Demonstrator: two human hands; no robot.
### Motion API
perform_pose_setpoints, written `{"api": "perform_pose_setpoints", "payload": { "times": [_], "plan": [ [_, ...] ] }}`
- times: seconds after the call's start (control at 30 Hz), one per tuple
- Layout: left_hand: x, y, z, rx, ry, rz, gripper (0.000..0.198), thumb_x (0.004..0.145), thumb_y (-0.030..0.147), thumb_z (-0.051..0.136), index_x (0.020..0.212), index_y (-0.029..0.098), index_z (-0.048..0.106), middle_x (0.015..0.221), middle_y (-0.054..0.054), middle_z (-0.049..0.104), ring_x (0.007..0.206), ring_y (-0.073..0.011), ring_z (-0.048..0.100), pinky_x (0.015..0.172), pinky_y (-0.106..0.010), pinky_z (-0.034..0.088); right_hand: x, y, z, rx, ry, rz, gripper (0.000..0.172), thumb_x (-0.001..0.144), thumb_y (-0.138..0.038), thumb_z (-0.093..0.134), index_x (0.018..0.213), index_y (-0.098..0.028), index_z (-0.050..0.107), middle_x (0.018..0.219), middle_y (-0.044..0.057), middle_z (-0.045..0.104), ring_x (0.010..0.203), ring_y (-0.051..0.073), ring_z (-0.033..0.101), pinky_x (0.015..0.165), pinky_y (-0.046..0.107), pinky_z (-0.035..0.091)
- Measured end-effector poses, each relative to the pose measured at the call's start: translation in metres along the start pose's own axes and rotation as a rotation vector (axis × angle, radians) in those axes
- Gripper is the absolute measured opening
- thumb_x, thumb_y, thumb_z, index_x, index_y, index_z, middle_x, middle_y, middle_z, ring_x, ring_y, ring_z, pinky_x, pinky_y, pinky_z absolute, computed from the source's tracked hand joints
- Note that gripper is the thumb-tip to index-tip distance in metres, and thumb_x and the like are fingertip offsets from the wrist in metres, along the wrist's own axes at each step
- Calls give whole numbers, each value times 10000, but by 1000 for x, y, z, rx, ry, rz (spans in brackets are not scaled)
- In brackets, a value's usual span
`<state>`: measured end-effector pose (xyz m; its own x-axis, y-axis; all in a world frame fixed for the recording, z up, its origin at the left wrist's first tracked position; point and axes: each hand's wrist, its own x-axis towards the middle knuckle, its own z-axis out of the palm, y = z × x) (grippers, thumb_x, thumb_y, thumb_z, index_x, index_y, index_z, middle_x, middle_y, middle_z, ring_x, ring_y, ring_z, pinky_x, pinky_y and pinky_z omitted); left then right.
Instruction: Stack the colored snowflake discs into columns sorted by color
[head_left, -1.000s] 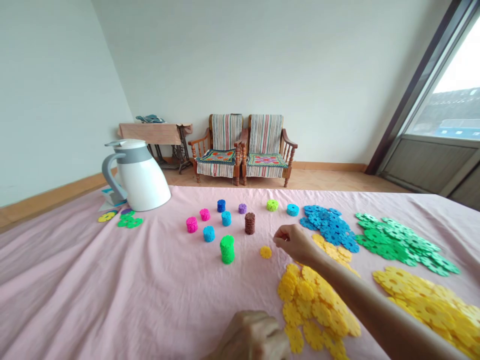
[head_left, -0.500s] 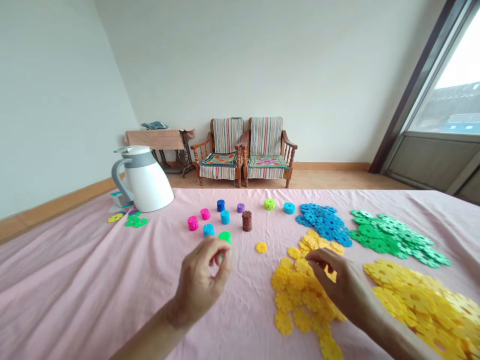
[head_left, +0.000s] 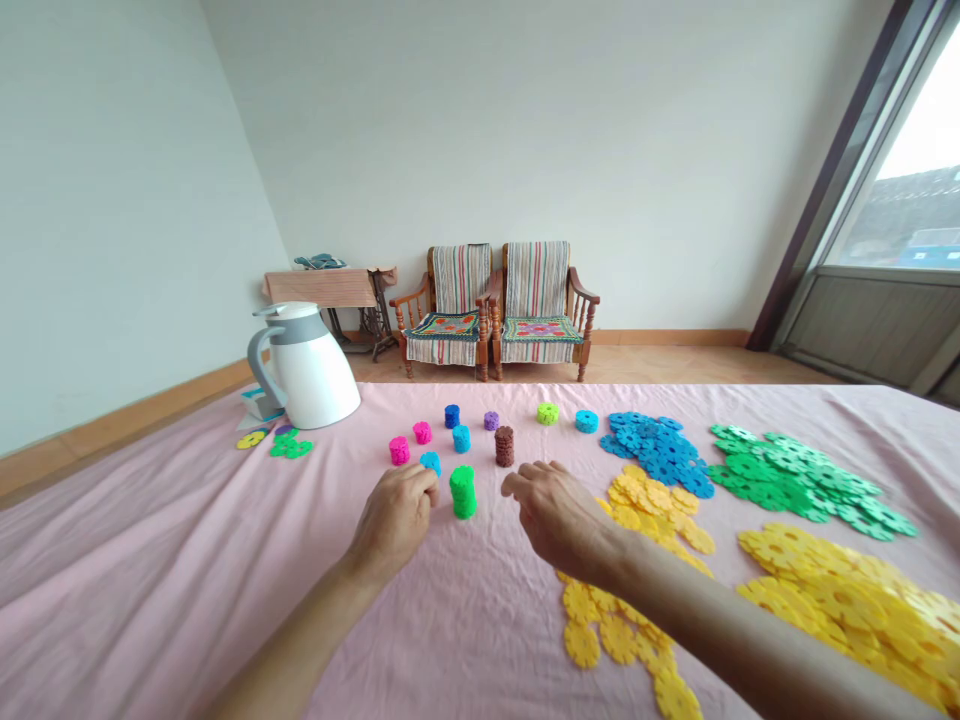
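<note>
My left hand (head_left: 396, 515) rests on the pink cloth (head_left: 150, 560) with its fingers curled under, just left of a green stack of flower discs (head_left: 463, 492) and touching a small cyan stack (head_left: 431, 461). My right hand (head_left: 553, 510) hovers just right of the green stack, fingers bent down and close together; what they hold, if anything, is hidden. A brown stack (head_left: 504, 446) stands right behind. Loose yellow discs (head_left: 654, 498) lie beside and under my right forearm.
Further small stacks stand behind: pink (head_left: 399, 451), blue (head_left: 451, 416), purple (head_left: 491, 420), lime (head_left: 547, 413). Piles of blue discs (head_left: 660, 450), green discs (head_left: 795, 480) and yellow discs (head_left: 862, 600) lie to the right. A white jug (head_left: 307, 365) stands at the back left.
My right hand left the yellow pile and moved left towards the green stack, covering the lone yellow disc. My left hand came down onto the cloth beside that stack.
</note>
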<state>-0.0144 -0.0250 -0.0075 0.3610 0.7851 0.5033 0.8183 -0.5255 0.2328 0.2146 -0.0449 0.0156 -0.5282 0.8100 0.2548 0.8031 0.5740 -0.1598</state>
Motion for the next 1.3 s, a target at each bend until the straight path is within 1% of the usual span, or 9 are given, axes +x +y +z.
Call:
{"api": "perform_pose_setpoints", "payload": {
  "times": [0.1, 0.23, 0.67, 0.83, 0.9, 1.0, 1.1, 1.2, 1.3],
  "plan": [
    [1, 5, 0, -4, -18, 10, 241, 703, -7, 358, 639, 193, 477, 643, 9, 529, 681, -170, 515, 691, -293, 366, 20, -3, 3, -37, -15, -12, 383, 729, 15, 428, 1020, -158, 608, 940, 75, 662, 851, 169, 606, 750, 294, 338],
    [0, 9, 0, 5, -35, 12, 252, 717, -21, 362, 680, 188, 497, 677, 8, 565, 709, -173, 541, 710, -301, 363, 31, -4, 8, -67, -27, -27, 412, 733, 23, 426, 1063, -159, 591, 950, 79, 661, 806, 161, 614, 735, 301, 329],
    [0, 12, 2, 36, -54, 16, 249, 763, -32, 400, 693, 176, 517, 690, 4, 591, 730, -170, 570, 728, -301, 364, 37, -12, 11, -103, -33, -37, 356, 747, 8, 444, 1026, -162, 584, 873, 71, 669, 771, 173, 620, 691, 295, 347],
    [0, 10, 1, 31, -48, 32, 251, 760, -31, 398, 696, 179, 522, 692, 1, 593, 727, -170, 565, 717, -302, 359, 33, -11, 7, -76, -8, -26, 355, 764, 2, 420, 1029, -161, 590, 894, 73, 672, 761, 157, 620, 714, 288, 370],
    [0, 9, -1, 32, -16, 23, 255, 732, -39, 389, 681, 179, 512, 674, 2, 581, 706, -170, 552, 706, -304, 360, 24, -7, 3, -62, 15, -4, 340, 778, -10, 400, 1017, -156, 594, 904, 76, 672, 760, 157, 620, 717, 285, 383],
    [0, 12, -6, 0, 112, 33, 256, 706, -36, 363, 661, 186, 482, 659, -7, 543, 695, -177, 516, 684, -301, 368, -2, 6, -2, 26, 100, 67, 312, 807, -48, 379, 1001, -155, 600, 886, 75, 670, 774, 163, 619, 699, 272, 405],
    [-5, 25, -7, -79, 180, 137, 263, 737, -18, 340, 652, 191, 473, 650, -13, 502, 685, -178, 480, 654, -292, 370, -39, 25, -4, 101, 168, 164, 269, 854, -125, 358, 936, -172, 610, 820, 61, 664, 733, 164, 617, 665, 271, 424],
    [-13, 45, -3, -178, 82, 281, 267, 744, -19, 348, 675, 184, 506, 643, -13, 495, 669, -169, 471, 620, -275, 368, -74, 46, -1, 75, 226, 267, 241, 874, -202, 364, 898, -190, 603, 784, 46, 655, 684, 168, 620, 613, 274, 433],
    [-21, 63, 5, -265, -77, 345, 254, 759, -11, 389, 796, 174, 560, 732, -26, 557, 739, -172, 510, 666, -274, 401, -98, 66, 3, 68, 274, 347, 231, 883, -236, 370, 924, -202, 595, 809, 43, 662, 686, 171, 630, 610, 277, 446]
  ]
}}
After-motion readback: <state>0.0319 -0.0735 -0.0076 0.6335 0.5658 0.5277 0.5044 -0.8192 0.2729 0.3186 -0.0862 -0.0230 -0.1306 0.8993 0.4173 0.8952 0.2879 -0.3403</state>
